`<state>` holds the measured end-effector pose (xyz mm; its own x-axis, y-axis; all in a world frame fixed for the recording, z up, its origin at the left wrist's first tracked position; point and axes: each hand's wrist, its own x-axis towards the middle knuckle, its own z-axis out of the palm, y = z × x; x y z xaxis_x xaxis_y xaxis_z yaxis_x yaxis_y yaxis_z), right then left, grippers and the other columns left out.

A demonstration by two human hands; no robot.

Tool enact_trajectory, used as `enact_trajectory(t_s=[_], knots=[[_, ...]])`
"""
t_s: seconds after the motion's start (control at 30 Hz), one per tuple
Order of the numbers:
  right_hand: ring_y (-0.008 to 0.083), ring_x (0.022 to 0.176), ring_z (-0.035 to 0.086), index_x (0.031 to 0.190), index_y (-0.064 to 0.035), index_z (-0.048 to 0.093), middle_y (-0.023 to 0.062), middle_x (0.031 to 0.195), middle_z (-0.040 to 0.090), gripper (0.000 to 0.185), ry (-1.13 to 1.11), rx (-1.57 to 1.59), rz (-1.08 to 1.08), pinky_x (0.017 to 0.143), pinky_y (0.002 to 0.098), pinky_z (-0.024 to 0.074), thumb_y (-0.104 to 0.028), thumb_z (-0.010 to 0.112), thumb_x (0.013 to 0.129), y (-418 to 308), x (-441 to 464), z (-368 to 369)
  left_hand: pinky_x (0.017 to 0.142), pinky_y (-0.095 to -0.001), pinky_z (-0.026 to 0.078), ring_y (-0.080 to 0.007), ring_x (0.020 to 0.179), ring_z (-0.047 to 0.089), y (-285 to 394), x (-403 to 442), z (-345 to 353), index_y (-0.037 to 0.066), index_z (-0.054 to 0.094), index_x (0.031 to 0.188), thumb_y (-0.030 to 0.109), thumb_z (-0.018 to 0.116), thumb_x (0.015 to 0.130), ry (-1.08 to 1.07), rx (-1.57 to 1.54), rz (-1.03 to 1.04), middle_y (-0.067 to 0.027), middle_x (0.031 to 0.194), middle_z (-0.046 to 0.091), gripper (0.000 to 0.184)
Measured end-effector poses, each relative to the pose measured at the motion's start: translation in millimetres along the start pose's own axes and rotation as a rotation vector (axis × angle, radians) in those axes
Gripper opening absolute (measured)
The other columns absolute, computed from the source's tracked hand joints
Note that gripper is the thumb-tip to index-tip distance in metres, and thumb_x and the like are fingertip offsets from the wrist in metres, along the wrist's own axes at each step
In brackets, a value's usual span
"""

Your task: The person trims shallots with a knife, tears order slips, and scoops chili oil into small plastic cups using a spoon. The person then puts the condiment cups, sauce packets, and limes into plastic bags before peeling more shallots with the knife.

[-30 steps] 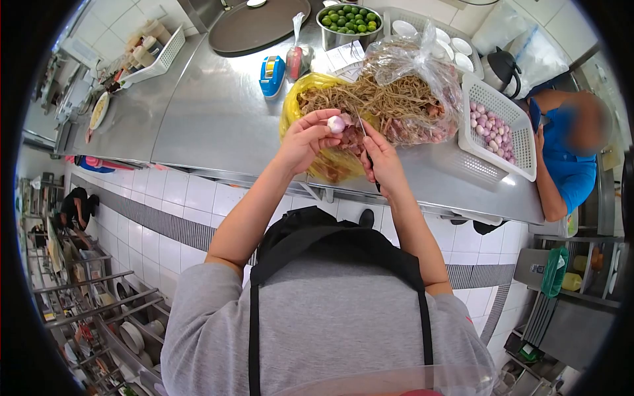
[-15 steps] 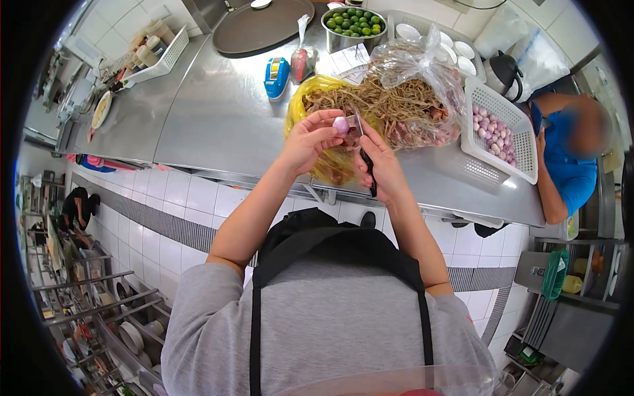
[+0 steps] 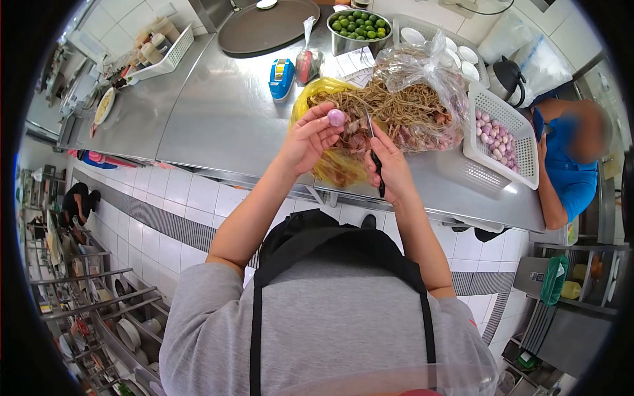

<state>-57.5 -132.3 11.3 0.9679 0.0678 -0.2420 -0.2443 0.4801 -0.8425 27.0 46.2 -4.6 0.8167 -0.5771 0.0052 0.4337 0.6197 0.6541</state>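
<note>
Between the thumb and fingers of my left hand (image 3: 309,140) is a small purple shallot (image 3: 336,118). My right hand (image 3: 391,168) grips the black handle of a knife (image 3: 378,173), its blade pointing up and away from me, a little apart from the shallot. Under and beyond both hands lies a yellow plastic bag (image 3: 305,98) with reddish peelings in it. A clear plastic bag (image 3: 422,76) holding dry brown roots and skins (image 3: 406,99) adjoins it. To the right, a white basket (image 3: 473,155) contains several peeled shallots (image 3: 496,140).
Behind the bags stand a metal pot (image 3: 341,45) of green limes and a tray of white bowls (image 3: 469,70). A blue tape dispenser (image 3: 281,79) and a round brown tray (image 3: 267,28) are farther left. Another person (image 3: 573,158) in blue leans at the right end.
The knife and my right hand have moved slightly right, away from the shallot. My left hand has turned the shallot, and its fingers are more spread. The view has shifted slightly.
</note>
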Motion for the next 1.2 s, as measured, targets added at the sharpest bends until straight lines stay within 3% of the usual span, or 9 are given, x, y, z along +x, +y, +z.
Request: enact_trajectory(t_s=[0.23,0.3,0.47,0.6,0.8,0.9,1.0,1.1,1.2], knots=[[0.0044,0.037,0.032,0.132,-0.0157,0.035,-0.0019,0.054,0.040,0.041,0.010,-0.040,-0.013,0.032,0.0179,0.0264,-0.023,0.042,0.092,-7,-7,5,0.085,-0.0272,0.048,-0.0197,0.097,0.058,4,1,8,0.001,0.037,0.126,0.003,0.044,0.085,0.042,-0.083,0.014,-0.0156,0.113,0.053,0.041],[0.0045,0.037,0.032,0.130,-0.0138,0.037,-0.0017,0.055,0.040,0.040,0.036,-0.074,-0.028,0.032,0.0182,0.0266,-0.024,0.041,0.092,-11,-5,5,0.083,-0.0288,0.050,-0.0216,0.094,0.059,1,1,7,-0.001,0.045,0.120,0.000,0.048,0.084,0.062,-0.054,0.067,-0.0140,0.107,0.057,0.036],[0.0052,0.041,0.037,0.121,-0.0069,0.037,-0.0007,0.056,0.042,0.036,0.055,-0.453,-0.089,0.035,0.0199,0.0302,-0.022,0.046,0.090,-4,15,8,0.081,-0.0269,0.050,-0.0201,0.091,0.060,0,-2,13,-0.001,0.046,0.119,0.000,0.051,0.083,0.114,0.102,0.068,-0.0119,0.103,0.058,0.037],[0.0053,0.043,0.039,0.119,-0.0072,0.034,-0.0005,0.056,0.042,0.034,-0.017,-0.480,-0.147,0.036,0.0201,0.0316,-0.021,0.047,0.090,0,13,17,0.077,-0.0264,0.051,-0.0176,0.086,0.061,2,-3,12,-0.001,0.046,0.118,0.004,0.052,0.084,0.142,0.233,0.058,-0.0099,0.099,0.059,0.035],[0.0049,0.043,0.038,0.133,-0.0128,0.031,-0.0022,0.056,0.041,0.045,-0.142,-0.437,-0.166,0.037,0.0192,0.0324,-0.019,0.044,0.091,-8,8,25,0.075,-0.0261,0.052,-0.0149,0.081,0.061,4,0,8,-0.002,0.049,0.112,0.009,0.051,0.086,0.123,0.211,0.031,-0.0091,0.096,0.060,0.029],[0.0042,0.044,0.038,0.134,-0.0157,0.032,-0.0028,0.054,0.041,0.045,-0.172,-0.455,-0.178,0.036,0.0192,0.0326,-0.018,0.043,0.091,-8,9,23,0.072,-0.0254,0.052,-0.0126,0.080,0.060,6,-1,11,-0.001,0.054,0.105,0.008,0.055,0.084,0.106,0.246,0.031,-0.0074,0.092,0.061,0.023],[0.0036,0.044,0.037,0.131,-0.0153,0.038,-0.0031,0.053,0.039,0.040,-0.135,-0.441,-0.164,0.039,0.0189,0.0334,-0.016,0.042,0.091,-11,10,23,0.074,-0.0257,0.052,-0.0146,0.080,0.061,8,1,9,-0.002,0.051,0.110,0.009,0.051,0.085,0.094,0.289,0.012,-0.0087,0.094,0.060,0.027],[0.0039,0.048,0.043,0.128,-0.0138,0.042,-0.0001,0.057,0.049,0.039,-0.022,-0.429,-0.240,0.044,0.0182,0.0365,-0.018,0.045,0.090,-5,27,2,0.073,-0.0253,0.052,-0.0147,0.080,0.061,16,-3,7,-0.002,0.051,0.110,0.009,0.051,0.085,0.116,0.354,0.059,-0.0091,0.095,0.060,0.027],[0.0094,0.053,0.052,0.119,-0.0093,0.051,0.0058,0.066,0.058,0.037,0.059,-0.797,-0.289,0.050,0.0225,0.0417,-0.026,0.052,0.086,5,40,-14,0.071,-0.0246,0.051,-0.0143,0.080,0.061,28,-9,7,-0.002,0.051,0.111,0.010,0.051,0.085,0.127,0.447,0.126,-0.0095,0.097,0.060,0.029]])
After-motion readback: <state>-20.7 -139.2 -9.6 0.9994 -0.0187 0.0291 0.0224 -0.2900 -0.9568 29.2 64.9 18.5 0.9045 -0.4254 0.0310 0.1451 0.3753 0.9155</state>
